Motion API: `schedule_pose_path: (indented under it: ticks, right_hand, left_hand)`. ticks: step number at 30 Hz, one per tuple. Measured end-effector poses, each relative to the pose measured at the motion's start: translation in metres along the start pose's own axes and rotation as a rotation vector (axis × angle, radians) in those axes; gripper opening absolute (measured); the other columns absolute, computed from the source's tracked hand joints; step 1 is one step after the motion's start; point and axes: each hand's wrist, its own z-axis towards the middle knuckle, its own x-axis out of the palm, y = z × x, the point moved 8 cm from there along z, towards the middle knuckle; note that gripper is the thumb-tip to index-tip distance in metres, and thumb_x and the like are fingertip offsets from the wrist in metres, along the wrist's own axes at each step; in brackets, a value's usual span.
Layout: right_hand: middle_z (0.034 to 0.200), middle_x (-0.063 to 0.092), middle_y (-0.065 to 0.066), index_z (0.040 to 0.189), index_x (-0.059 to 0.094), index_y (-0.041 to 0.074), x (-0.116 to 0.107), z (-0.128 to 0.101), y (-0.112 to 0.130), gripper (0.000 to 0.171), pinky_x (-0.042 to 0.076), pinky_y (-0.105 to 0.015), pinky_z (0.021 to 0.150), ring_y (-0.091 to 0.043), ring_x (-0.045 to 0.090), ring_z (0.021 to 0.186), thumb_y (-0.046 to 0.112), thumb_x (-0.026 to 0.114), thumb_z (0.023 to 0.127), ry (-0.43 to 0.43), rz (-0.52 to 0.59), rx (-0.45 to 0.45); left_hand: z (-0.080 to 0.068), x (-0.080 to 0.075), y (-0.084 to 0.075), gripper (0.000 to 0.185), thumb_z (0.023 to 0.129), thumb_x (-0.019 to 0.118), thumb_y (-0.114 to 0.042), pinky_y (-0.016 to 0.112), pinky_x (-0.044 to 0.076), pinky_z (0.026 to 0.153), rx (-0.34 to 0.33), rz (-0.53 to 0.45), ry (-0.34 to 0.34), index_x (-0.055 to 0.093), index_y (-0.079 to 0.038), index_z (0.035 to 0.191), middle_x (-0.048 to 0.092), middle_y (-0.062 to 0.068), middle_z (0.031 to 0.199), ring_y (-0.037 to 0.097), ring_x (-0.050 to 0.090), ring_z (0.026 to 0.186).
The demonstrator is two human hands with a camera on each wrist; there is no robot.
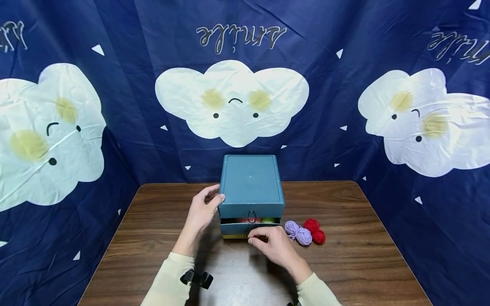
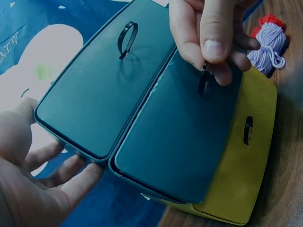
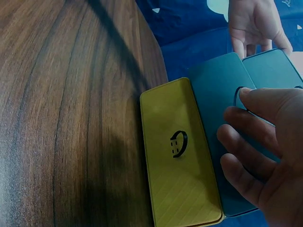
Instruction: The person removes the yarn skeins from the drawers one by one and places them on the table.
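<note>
Right hand (image 1: pixel 273 244) pinching black loop (image 2: pixel 202 81), middle teal drawer (image 2: pixel 163 137) just beyond

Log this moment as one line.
left hand touching cabinet side; right hand pinching loop on middle drawer; drawer partly open; yarn balls right of cabinet

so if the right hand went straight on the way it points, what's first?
Likely the front of the middle drawer, whose black loop the right hand pinches. Depth is unclear, so can't judge the gap.
</note>
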Motion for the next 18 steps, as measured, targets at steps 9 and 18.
schedule_pose_path:
  ticks: [9,18]
  right_hand:
    - [0.090,0.072,0.024,0.091,0.080,0.028,0.000,-0.008,0.006,0.003,0.056,-0.026,0.081,0.003,0.067,0.089,0.029,0.077,0.093,0.018,0.003,0.007]
    - [0.087,0.073,0.020,0.090,0.079,0.027,0.000,-0.015,0.015,0.006,0.058,-0.032,0.080,0.003,0.068,0.085,0.021,0.079,0.090,0.014,0.028,-0.032]
  left_hand:
    - [-0.001,0.000,-0.001,0.044,0.096,0.071,-0.017,0.033,0.055,0.080,0.004,-0.008,0.000,0.063,-0.011,0.139,0.064,0.018,0.127,0.015,0.061,0.100]
    - [-0.001,0.000,0.000,0.044,0.096,0.071,-0.017,0.029,0.054,0.078,0.003,-0.002,-0.004,0.064,-0.011,0.139,0.065,0.017,0.127,0.015,0.061,0.100]
